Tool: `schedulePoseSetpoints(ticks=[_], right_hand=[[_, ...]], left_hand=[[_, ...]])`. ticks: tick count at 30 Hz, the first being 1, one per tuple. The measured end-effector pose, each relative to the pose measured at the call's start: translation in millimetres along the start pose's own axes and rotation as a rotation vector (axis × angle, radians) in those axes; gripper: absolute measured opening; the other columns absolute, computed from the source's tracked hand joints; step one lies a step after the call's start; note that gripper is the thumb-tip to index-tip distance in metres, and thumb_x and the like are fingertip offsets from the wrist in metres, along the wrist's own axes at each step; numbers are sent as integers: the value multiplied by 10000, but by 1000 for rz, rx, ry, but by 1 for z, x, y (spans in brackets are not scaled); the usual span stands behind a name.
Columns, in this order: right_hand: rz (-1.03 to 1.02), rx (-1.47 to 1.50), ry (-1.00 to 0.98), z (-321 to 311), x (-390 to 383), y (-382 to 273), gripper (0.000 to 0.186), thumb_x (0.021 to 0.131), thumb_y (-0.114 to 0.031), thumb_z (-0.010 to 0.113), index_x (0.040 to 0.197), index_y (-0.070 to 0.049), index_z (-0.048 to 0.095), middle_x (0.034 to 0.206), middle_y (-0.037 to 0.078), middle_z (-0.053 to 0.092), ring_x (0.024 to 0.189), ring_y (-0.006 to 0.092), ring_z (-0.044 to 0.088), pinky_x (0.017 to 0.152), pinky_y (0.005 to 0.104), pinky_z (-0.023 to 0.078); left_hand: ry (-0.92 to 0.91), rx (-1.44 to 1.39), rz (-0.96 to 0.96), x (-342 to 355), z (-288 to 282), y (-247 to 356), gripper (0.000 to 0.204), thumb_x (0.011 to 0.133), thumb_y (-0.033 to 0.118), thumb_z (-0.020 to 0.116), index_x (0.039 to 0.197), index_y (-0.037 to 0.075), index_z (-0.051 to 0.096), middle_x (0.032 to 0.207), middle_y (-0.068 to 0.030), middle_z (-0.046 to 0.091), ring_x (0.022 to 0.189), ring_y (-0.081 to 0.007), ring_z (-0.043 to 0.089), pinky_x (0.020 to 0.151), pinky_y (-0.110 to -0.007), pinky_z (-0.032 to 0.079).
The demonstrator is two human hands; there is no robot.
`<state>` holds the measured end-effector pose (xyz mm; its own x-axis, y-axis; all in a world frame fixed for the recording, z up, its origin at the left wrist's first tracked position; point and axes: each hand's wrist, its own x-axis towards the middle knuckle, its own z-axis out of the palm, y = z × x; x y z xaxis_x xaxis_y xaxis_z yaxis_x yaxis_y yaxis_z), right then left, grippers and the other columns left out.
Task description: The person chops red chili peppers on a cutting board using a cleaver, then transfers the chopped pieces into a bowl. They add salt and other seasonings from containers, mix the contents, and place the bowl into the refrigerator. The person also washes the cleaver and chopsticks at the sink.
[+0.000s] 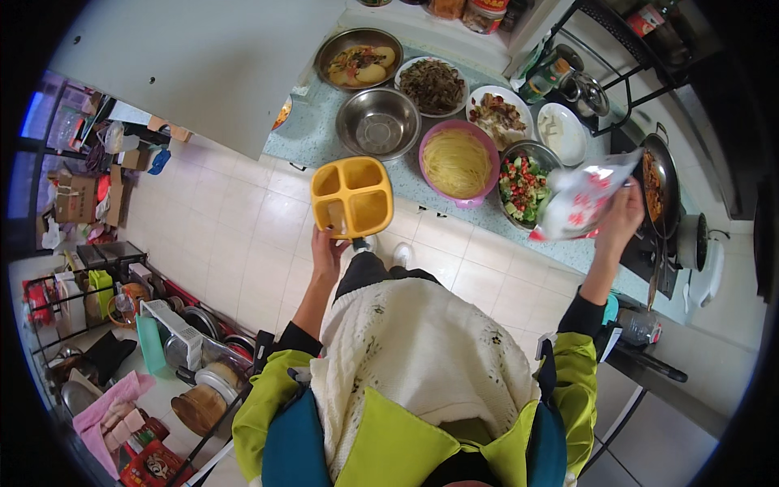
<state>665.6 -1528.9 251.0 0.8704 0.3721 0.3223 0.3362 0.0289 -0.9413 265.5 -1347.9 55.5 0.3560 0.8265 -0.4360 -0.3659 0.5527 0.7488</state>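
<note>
My left hand grips the near edge of a yellow four-compartment seasoning box, held over the floor in front of the counter. Something pale shows in its near left compartment; I cannot make out what. Raised over the counter's right side, my right hand is closed on a white plastic packet with red print, blurred by motion. Whether the packet is cut open I cannot tell. Partly beneath it stands a steel bowl of chopped red and green vegetables. Left of that bowl is a pink bowl of pale yellow strands.
An empty steel bowl, another steel bowl with potato pieces, and several plates of ingredients crowd the counter. A wok with food sits on the stove at right. Shelves of pots and boxes stand behind left.
</note>
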Motion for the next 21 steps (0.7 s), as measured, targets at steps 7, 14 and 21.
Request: schedulePoseSetpoints(ticks=[7, 14, 21], right_hand=[[48, 4, -813, 155, -134, 74, 257, 833, -48, 439, 1077, -43, 519, 861, 45, 550, 660, 83, 469, 581, 234, 401], [828, 319, -502, 283, -161, 136, 126, 784, -23, 505, 899, -30, 556, 738, 14, 543, 628, 105, 503, 530, 272, 427], [864, 723, -543, 270, -183, 133, 272, 855, -293, 404, 702, -74, 458, 566, 42, 473, 386, 128, 407, 343, 255, 322]], left_hand=[[120, -72, 103, -26, -62, 26, 318, 823, 346, 492, 1073, 153, 460, 1045, 21, 549, 889, -102, 543, 650, -227, 452], [287, -85, 94, -55, -114, 43, 355, 805, 329, 503, 1106, 148, 446, 1086, 12, 525, 950, -129, 522, 675, -252, 443], [290, -143, 90, -39, -167, 85, 366, 786, 267, 475, 1121, 132, 417, 1073, -1, 499, 930, -138, 519, 686, -271, 454]])
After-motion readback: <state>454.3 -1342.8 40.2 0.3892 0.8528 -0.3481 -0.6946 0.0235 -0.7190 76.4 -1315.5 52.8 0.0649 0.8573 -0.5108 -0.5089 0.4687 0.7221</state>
